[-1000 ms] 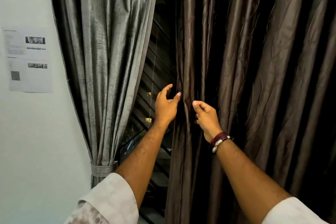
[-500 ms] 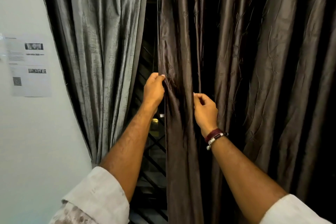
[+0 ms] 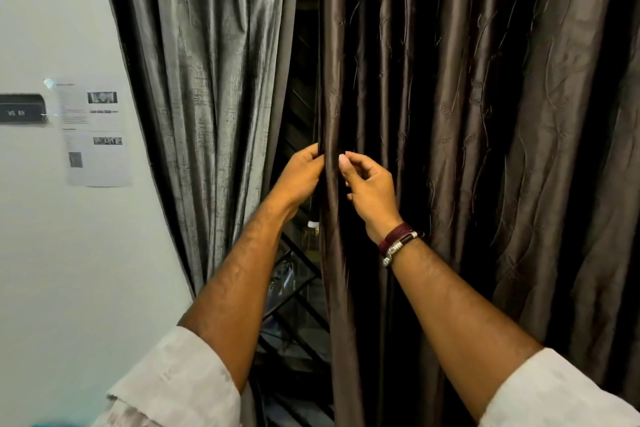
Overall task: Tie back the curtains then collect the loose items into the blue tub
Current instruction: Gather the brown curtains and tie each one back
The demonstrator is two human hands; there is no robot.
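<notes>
A dark brown satin curtain [image 3: 485,149] hangs across the right and middle of the view. My left hand [image 3: 301,177] grips its left edge from behind at about chest height. My right hand [image 3: 370,187] is close beside it on the front of the same fold, thumb up, fingers curled round the cloth. A grey curtain [image 3: 214,97] hangs at the left, gathered toward the wall. The blue tub and the loose items are out of sight, apart from a teal sliver [image 3: 52,424] at the bottom left edge.
A white wall [image 3: 52,253] on the left carries a taped paper notice [image 3: 97,135] and a small dark device [image 3: 22,108]. Between the curtains a dark window gap [image 3: 298,288] shows slanted bars and lights outside.
My right hand has moved left to meet my left hand on the brown curtain's edge fold. The view has swung left, showing more wall.
</notes>
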